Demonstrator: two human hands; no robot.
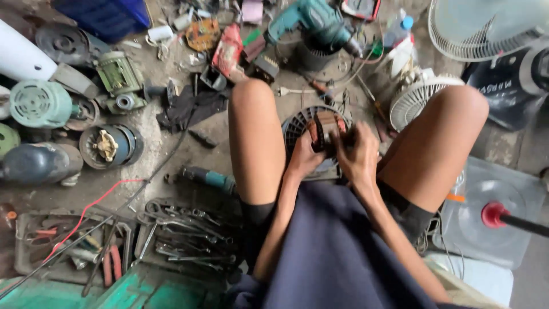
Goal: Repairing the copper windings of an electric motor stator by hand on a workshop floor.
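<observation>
The motor stator [327, 129] — a copper-wound core with a dark laminated ring — sat between the person's bare knees, held just above a round black slotted fan guard [297, 127] that lay on the concrete floor [154, 150]. This stator serves as the reference for all positions below.

The left hand [304, 155] gripped the stator's near-left edge, fingers curled closed around the winding. The right hand [359, 153] clasped its right side, fingers wrapped over the top edge. Both hands touched the stator directly; how far the fingertips reached on the far side could not be told.

Open room around the stator was tight. The left knee stood just beside it to the left, the right thigh just beside it to the right, leaving only the narrow gap between the legs.

Beyond the stator, at the far edge of the work area, lay a teal electric drill [313, 22] and a red-wrapped part [229, 50]. To the far right of the stator stood a white fan grille [416, 98], near the right knee, and a larger white fan [480, 28] at the frame's top-right corner.

Well to the left of the stator lay several motor housings — a green ribbed one [39, 103] and an open round one [107, 145]. Left of and nearer than the stator, a teal-handled tool [207, 178] lay on the floor, with a tray of wrenches [183, 234] nearer again. A red wire [91, 205] ran across the floor beside that tray.
</observation>
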